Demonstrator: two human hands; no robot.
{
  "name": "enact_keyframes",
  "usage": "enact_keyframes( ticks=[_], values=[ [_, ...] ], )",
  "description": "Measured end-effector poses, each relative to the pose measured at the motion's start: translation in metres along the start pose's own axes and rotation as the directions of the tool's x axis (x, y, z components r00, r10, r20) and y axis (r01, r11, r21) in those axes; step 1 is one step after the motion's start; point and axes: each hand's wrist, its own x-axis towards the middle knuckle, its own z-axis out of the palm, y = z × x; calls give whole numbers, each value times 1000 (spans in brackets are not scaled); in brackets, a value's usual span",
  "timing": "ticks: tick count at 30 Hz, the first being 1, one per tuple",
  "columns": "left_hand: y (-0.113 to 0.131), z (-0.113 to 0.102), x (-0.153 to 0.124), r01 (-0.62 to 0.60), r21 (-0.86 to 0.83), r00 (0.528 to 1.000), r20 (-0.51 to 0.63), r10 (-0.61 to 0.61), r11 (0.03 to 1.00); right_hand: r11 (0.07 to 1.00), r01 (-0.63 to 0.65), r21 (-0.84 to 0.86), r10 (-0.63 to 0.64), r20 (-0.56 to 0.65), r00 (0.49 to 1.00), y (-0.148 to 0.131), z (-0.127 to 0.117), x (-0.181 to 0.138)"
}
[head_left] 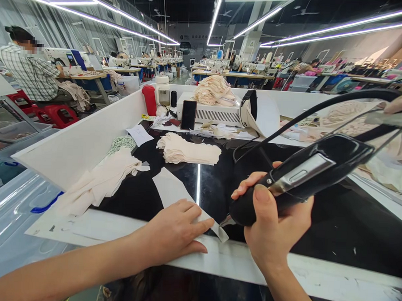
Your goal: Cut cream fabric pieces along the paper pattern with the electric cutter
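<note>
My left hand [180,227] lies flat on a pale fabric strip [168,187], fingers stretched out, pressing it onto the glossy black work surface [320,226]. The strip's narrow end is near the white front edge. Wrapped round a black corded hand tool [306,173] with a silver panel is my right hand [271,229]. A small metal tip shows at the tool's lower left, close to the strip's end; whether they touch, I cannot tell. Beyond the strip sits a stack of cream fabric pieces [189,150]. More cream pieces [101,177] lie in a heap on the left.
Behind stand a phone [188,115], a red cup [149,100], a clear jar [162,91] and a white box [209,114] with fabric on top. The tool's thick black cable [309,113] arches rightward. A white side panel [85,136] borders the left; a co-worker [29,67] sits beyond.
</note>
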Motion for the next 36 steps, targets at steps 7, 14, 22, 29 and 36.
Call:
enact_keyframes(
  ticks=[7,14,22,29,36],
  values=[
    [9,8,-1,-20,58,1000,-20,21,998,1000,1,19,-1,-6,1000,1,0,-2],
    [12,9,1,-21,60,999,-24,23,998,998,-9,70,9,-8,1000,0,5,7],
    [13,13,2,-12,38,998,-54,14,999,994,-39,100,36,27,999,5,13,10],
    [13,15,1,-4,21,998,-61,6,1000,996,-55,74,52,43,998,5,16,10],
    [13,19,0,-9,5,996,-91,9,1000,989,-53,141,48,36,998,11,24,14]
  ],
)
